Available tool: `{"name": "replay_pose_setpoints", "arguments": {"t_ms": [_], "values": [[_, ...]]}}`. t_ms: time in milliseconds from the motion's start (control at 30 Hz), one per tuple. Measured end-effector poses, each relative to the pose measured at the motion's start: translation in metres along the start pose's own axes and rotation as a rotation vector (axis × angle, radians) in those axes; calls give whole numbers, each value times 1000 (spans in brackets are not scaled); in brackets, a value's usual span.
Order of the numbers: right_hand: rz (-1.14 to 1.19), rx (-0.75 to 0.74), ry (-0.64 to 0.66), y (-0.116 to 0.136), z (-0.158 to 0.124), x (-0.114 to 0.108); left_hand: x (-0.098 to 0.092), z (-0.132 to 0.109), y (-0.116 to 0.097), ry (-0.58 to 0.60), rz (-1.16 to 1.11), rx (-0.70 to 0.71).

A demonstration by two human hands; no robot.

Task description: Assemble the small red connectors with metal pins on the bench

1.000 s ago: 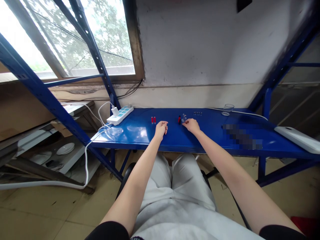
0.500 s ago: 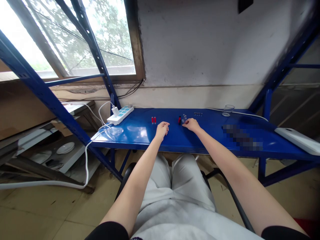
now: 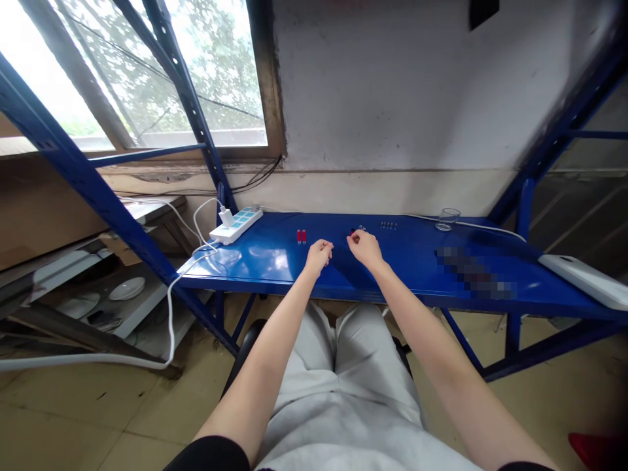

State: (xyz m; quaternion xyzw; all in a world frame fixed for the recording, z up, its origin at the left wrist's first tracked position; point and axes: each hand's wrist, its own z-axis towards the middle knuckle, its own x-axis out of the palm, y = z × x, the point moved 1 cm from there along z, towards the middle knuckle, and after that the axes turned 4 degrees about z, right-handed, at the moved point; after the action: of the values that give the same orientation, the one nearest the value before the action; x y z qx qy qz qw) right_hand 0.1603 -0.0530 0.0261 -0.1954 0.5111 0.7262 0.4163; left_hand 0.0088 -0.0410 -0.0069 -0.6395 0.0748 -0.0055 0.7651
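Observation:
Over the blue table [image 3: 407,261], my left hand [image 3: 319,254] is closed, its fingertips pinched on something too small to make out. My right hand [image 3: 364,246] has its fingers bent together in front of a small red and black item [image 3: 352,231]; what it holds, if anything, is hidden. Small clear pieces [image 3: 362,228] show just behind the right hand, partly covered by it. Two small red cylinders [image 3: 301,237] stand side by side, left of and beyond my left hand. A row of several tiny pieces [image 3: 388,226] lies farther back on the right.
A white power strip [image 3: 236,226] with a plug and cable sits at the table's left end. A clear glass [image 3: 448,219] stands at the back right. A blurred dark object [image 3: 473,269] and a white flat item [image 3: 586,278] lie on the right. Blue posts frame both sides.
My right hand has moved left, from the clear pieces to the red and black item, and now covers much of both. My left hand has hardly moved.

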Motion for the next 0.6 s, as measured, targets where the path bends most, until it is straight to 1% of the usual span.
{"name": "replay_pose_setpoints", "arguments": {"t_ms": [100, 167, 233, 333, 400, 467, 533, 600], "values": [[132, -100, -126, 8, -7, 12, 0, 0, 1, -12, 22, 23], [184, -141, -169, 6, -13, 18, 0, 1, 2, -33, 69, 43], [225, -174, -154, 2, -17, 22, -1, 2, 2, -86, 162, 82], [251, -202, -123, 0, -21, 24, -3, 4, -1, -217, 382, 150], [244, -211, -99, 0, -21, 24, -7, 5, -5, -278, 543, 149], [238, -210, -70, 1, -21, 23, -13, 8, -10, -285, 700, 115], [238, -205, -46, 3, -22, 23, -21, 11, -13, -260, 836, 77], [244, -202, -33, 3, -22, 23, -29, 14, -14, -233, 911, 36]]}}
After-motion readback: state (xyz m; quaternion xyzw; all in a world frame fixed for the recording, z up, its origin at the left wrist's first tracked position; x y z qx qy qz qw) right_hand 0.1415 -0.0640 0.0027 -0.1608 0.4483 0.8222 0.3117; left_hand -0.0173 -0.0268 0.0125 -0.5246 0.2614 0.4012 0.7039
